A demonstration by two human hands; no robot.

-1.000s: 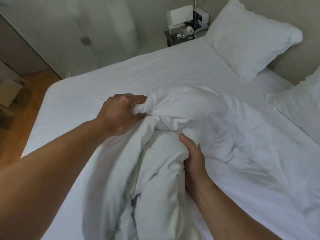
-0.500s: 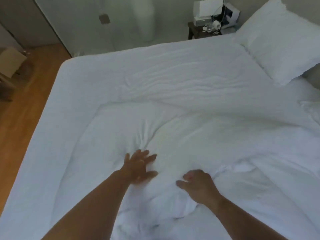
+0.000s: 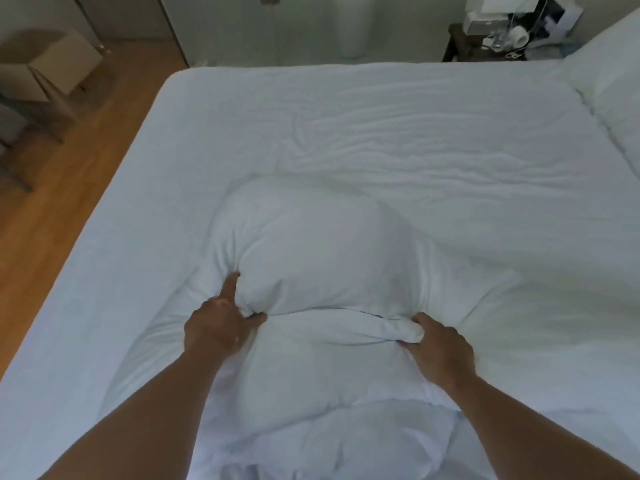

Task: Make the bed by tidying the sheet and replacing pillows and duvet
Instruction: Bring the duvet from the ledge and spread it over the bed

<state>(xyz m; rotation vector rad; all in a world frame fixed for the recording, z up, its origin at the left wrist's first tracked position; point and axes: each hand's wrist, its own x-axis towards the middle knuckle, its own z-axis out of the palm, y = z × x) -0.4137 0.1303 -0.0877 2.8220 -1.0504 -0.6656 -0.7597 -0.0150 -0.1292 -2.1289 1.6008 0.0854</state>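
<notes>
Left hand (image 3: 221, 323) grips a bunch of the duvet (image 3: 311, 244), thumb and fingers pinching the fabric, index finger laid up along the bulge. Right hand (image 3: 440, 344) has its fingers curled round a rolled fold of the same duvet. The duvet is heaped mid-bed on the wrinkled sheet (image 3: 415, 133). Pillow (image 3: 616, 81) sits well beyond the duvet, far right. Nightstand (image 3: 485, 43) is past the duvet at the far edge. Cardboard box (image 3: 52, 64) and wood floor (image 3: 52, 202) are left of the duvet.

Left hand (image 3: 216, 329), right hand (image 3: 438, 348): fingers (image 3: 230, 289) curled, arms forward.
</notes>
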